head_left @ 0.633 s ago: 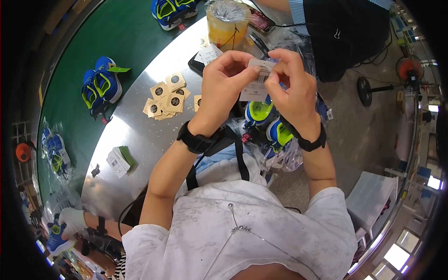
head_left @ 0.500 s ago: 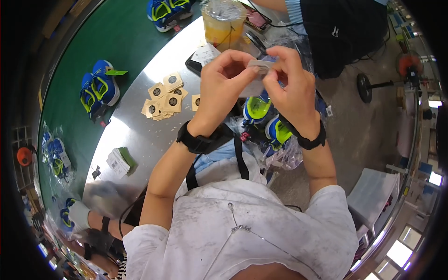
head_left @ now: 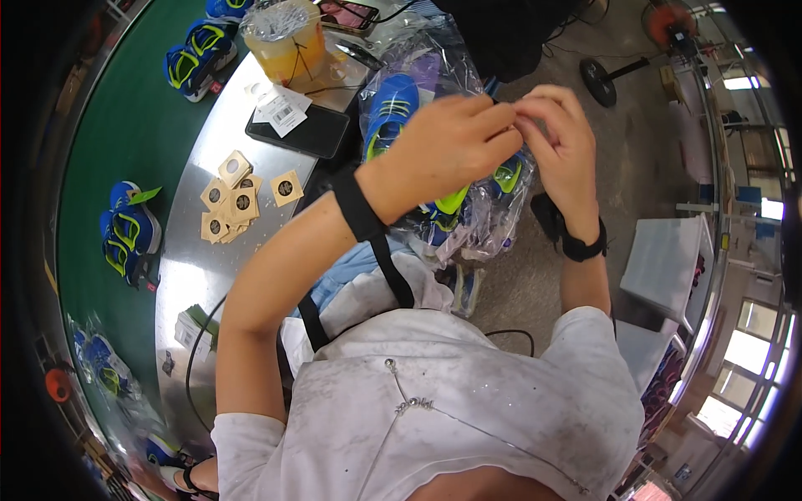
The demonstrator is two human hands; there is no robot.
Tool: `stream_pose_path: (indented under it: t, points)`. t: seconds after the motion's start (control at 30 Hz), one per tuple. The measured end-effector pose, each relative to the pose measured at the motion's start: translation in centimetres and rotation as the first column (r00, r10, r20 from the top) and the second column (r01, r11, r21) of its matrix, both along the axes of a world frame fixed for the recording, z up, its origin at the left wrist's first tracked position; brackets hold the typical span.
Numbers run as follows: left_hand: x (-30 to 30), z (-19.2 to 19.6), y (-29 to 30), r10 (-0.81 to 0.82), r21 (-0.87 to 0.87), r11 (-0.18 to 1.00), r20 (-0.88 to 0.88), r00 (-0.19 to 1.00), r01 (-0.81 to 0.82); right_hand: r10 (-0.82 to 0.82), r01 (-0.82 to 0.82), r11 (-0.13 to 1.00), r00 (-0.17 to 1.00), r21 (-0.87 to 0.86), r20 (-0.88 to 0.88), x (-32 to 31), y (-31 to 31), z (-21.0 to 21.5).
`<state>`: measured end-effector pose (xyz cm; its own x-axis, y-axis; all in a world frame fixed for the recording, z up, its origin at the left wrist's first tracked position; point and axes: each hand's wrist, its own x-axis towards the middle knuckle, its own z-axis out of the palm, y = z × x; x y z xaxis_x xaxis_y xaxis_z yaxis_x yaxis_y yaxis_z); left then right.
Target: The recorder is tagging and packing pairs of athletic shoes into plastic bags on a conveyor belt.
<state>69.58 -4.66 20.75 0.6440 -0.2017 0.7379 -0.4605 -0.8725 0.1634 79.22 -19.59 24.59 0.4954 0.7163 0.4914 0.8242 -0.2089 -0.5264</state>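
My left hand and my right hand are raised close together, fingertips meeting and pinching a small label that the fingers almost wholly hide. Both wrists wear black bands. Just beneath the hands lies a clear plastic bag holding a pair of blue shoes with lime-green trim. The bag rests at the edge of the metal table, partly over my lap.
Several square brown card tags lie on the table near a black phone with white paper tags on it. An orange-filled container stands behind. More blue shoes sit on the green belt. A floor fan base stands right.
The view has closed in on my hands. My hands have shifted right, over the bagged shoes, and the white label seen between the fingers earlier is now nearly covered.
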Motion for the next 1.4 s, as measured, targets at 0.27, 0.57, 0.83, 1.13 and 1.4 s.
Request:
stream_pose_path:
  t: [0.27,0.57,0.83,1.13,1.4]
  points:
    - [0.4,-5.0,-3.5,0.1,0.143,0.988,-0.886,0.453,0.061,-0.123,-0.059,0.869,0.936,-0.491,-0.331,3.1,-8.4,-5.4]
    - [7.3,-3.4,-4.5,0.11,0.181,0.983,-0.433,0.895,-0.033,0.044,-0.146,0.938,0.949,-0.314,-0.312,5.4,-9.3,-10.5]
    - [11.1,-2.9,-5.2,-0.24,-0.232,0.966,-0.631,0.738,0.116,-0.029,-0.021,0.972,0.977,-0.234,-0.21,8.8,-9.0,-12.5]
    - [14.8,-5.9,-4.4,0.006,0.141,0.981,-0.706,0.708,0.131,0.003,-0.047,0.991,0.94,-0.122,-0.341,11.2,-8.0,-13.8]
    - [17.0,-5.9,-5.5,0.073,0.181,0.975,-0.808,0.585,0.129,0.038,-0.051,0.998,0.935,-0.025,-0.353,11.9,-8.4,-15.9]
